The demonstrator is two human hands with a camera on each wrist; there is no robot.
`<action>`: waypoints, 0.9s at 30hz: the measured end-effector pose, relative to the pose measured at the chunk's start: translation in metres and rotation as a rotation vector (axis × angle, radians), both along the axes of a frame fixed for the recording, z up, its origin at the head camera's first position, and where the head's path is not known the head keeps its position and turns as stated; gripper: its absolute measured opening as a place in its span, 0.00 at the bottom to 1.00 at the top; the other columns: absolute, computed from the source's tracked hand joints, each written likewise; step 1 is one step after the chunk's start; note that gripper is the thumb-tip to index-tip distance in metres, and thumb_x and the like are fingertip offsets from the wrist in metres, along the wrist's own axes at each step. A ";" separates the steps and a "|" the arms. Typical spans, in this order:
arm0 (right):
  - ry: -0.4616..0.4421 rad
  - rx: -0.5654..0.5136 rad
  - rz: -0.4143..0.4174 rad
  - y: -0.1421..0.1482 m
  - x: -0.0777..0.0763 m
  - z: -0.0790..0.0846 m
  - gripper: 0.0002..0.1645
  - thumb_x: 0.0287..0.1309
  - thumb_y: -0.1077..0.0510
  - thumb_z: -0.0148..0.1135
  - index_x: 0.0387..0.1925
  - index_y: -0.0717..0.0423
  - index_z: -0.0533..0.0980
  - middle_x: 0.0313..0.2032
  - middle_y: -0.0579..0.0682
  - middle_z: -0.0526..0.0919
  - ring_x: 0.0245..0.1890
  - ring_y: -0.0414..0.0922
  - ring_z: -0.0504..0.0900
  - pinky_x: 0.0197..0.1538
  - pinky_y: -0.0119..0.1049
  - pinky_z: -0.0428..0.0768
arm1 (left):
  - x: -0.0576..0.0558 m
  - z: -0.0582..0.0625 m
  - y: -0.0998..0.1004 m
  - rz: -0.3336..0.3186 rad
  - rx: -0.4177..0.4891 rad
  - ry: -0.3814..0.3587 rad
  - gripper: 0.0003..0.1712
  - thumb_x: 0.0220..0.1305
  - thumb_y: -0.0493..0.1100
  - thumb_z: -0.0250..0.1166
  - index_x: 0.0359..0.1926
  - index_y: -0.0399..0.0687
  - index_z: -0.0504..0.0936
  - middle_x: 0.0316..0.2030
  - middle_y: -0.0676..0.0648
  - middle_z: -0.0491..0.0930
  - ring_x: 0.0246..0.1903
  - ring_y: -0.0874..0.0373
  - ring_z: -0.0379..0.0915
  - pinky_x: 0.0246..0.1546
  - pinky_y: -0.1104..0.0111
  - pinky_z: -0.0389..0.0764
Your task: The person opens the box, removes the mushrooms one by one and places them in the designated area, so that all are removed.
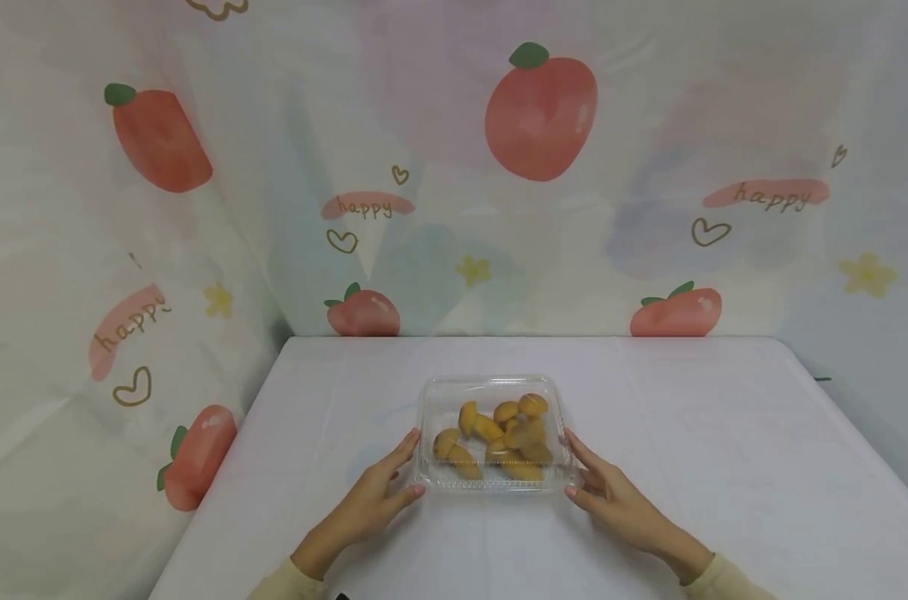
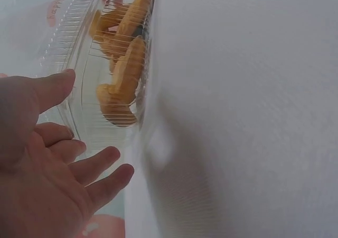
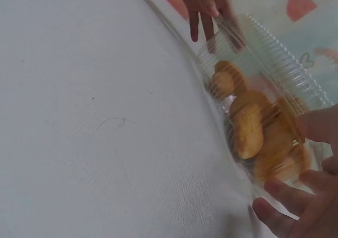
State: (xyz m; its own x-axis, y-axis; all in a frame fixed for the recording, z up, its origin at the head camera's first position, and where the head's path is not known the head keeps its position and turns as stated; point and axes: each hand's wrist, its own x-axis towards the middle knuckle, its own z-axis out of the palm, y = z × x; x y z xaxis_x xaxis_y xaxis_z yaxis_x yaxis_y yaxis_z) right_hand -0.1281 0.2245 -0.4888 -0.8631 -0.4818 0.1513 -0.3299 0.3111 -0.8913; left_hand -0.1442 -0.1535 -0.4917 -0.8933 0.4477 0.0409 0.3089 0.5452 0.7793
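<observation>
A clear plastic clamshell box [image 1: 494, 386] sits on the white table, lid down. Several yellow-brown mushrooms [image 1: 465, 457] lie inside it. My left hand [image 1: 367, 500] is at the box's left side, its index fingertip by the side wall and its thumb at the near left corner. In the left wrist view, the fingers of that hand [image 2: 108, 190] are spread and relaxed. Opposite it, my right hand [image 1: 622, 504] is at the right side, thumb by the near right corner. The right wrist view shows its thumb overlapping the box and its other fingers [image 3: 288, 195] extended low beside it.
A white cloth covers the table [image 1: 686, 433]. Behind and to the left hangs a pale curtain [image 1: 439, 108] printed with red fruit, hearts and "happy" lettering. The table's far edge meets the curtain.
</observation>
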 end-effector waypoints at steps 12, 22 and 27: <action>0.020 -0.042 -0.065 -0.004 0.000 -0.007 0.40 0.72 0.65 0.54 0.76 0.75 0.48 0.75 0.76 0.49 0.69 0.68 0.63 0.62 0.34 0.79 | -0.001 -0.001 -0.001 -0.015 0.007 0.007 0.44 0.71 0.44 0.64 0.79 0.39 0.53 0.79 0.40 0.49 0.77 0.42 0.51 0.68 0.47 0.69; 0.071 -0.088 -0.094 -0.006 0.002 -0.009 0.34 0.73 0.65 0.53 0.70 0.82 0.55 0.72 0.77 0.53 0.67 0.15 0.57 0.63 0.14 0.62 | 0.000 0.000 0.001 -0.007 -0.015 0.027 0.43 0.69 0.43 0.65 0.78 0.38 0.55 0.78 0.40 0.51 0.77 0.42 0.52 0.72 0.47 0.61; 0.069 -0.069 -0.172 -0.009 0.005 -0.011 0.32 0.71 0.65 0.56 0.68 0.81 0.59 0.71 0.74 0.59 0.68 0.31 0.66 0.59 0.23 0.77 | -0.001 0.002 0.001 -0.009 -0.034 0.036 0.44 0.68 0.44 0.66 0.77 0.37 0.56 0.77 0.40 0.53 0.76 0.43 0.54 0.73 0.48 0.59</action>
State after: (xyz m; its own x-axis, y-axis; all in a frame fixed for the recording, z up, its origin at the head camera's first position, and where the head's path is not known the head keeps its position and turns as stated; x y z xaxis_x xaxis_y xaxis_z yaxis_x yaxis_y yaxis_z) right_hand -0.1227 0.2150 -0.4996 -0.9181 -0.3148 0.2408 -0.3386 0.3073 -0.8893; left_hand -0.1449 -0.1521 -0.4899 -0.8876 0.4570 0.0575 0.3412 0.5685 0.7485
